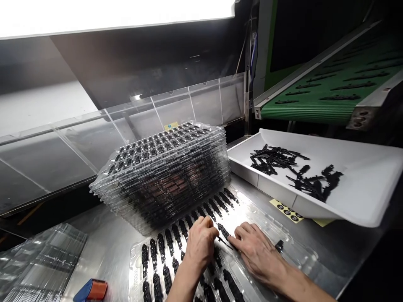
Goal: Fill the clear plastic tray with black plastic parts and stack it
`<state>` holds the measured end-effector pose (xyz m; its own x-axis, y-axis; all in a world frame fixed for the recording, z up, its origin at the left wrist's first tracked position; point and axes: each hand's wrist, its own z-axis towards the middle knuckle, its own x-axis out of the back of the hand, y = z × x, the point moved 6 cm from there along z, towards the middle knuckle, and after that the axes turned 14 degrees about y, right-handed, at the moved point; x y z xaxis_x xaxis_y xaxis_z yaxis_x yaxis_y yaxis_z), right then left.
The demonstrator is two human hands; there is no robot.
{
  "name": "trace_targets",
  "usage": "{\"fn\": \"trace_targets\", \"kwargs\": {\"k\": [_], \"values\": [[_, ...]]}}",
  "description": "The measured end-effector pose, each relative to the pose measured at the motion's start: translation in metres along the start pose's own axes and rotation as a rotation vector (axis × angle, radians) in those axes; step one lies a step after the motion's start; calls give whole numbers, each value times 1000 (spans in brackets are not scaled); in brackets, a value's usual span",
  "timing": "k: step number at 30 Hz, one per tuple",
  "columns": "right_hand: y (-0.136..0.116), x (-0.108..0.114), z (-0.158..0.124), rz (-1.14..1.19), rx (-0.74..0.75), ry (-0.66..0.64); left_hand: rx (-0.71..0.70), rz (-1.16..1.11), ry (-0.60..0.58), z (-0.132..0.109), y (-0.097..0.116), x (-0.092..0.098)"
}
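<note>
Left hand [200, 243]: curled, fingertips pinching a small black part [224, 231] into its slot
Right hand [256, 249]: flat, holding nothing, steadying the clear tray [283, 235]
Tray stack [163, 172]: just behind, within reach
White bin [362, 188]: loose parts, right

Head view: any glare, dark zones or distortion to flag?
Head view: overhead light panel blown out white; glare on the clear tray beside the right hand and left hand; conveyor corner dim; wide-angle bending at the edges.
</note>
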<state>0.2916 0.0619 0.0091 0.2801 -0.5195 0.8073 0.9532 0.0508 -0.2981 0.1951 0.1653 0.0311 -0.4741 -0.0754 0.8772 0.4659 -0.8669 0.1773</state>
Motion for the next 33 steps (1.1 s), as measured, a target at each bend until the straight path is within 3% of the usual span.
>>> {"fn": "trace_targets", "kwargs": {"k": [6, 9, 14, 20, 22, 23, 25, 27, 30, 33], "values": [[3, 7, -5, 105, -92, 18, -85, 142, -78, -8, 4, -16], [16, 23, -11, 154, -99, 122, -109, 204, -124, -10, 9, -21], [62, 88, -20, 47, -79, 395, -66, 224, -183, -16, 11, -23], [135, 168, -10, -183, -88, 493, 6, 132, -150, -22, 12, -12], [176, 181, 6, -289, -246, 378, 55, 77, -140, -19, 12, -9], [200, 182, 14, -341, -363, 260, 84, 50, -147, -17, 12, -9], [245, 174, 27, -373, -556, -47, 142, 31, -194, -13, 10, -14], [275, 163, 40, -354, -627, -195, 171, 72, -259, -10, 7, -22], [291, 137, 52, -299, -631, -315, 166, 114, -314, -9, 2, -34], [280, 117, 56, -232, -560, -345, 181, 120, -309, -11, -2, -36]]}}
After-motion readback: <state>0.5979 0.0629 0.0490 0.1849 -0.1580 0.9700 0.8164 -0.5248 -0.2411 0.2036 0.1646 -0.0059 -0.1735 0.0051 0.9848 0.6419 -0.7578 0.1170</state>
